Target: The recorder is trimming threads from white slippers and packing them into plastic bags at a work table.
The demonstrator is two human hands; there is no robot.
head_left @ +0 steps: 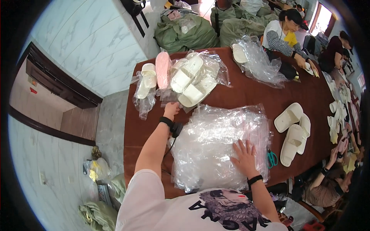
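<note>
Plastic bags (212, 144) may slide if right hand (245, 158), spread on them, pushes; left hand (171, 111), beside them, has grip I cannot tell.

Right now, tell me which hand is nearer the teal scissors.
Right. The right hand lies spread on the plastic bags, left of the scissors; the left hand is farther off, across the bags, near the white slippers.

We see big dark capital letters (252, 222) printed on the front of the pale shirt (165, 211), beside a dark picture (225, 204).
</note>
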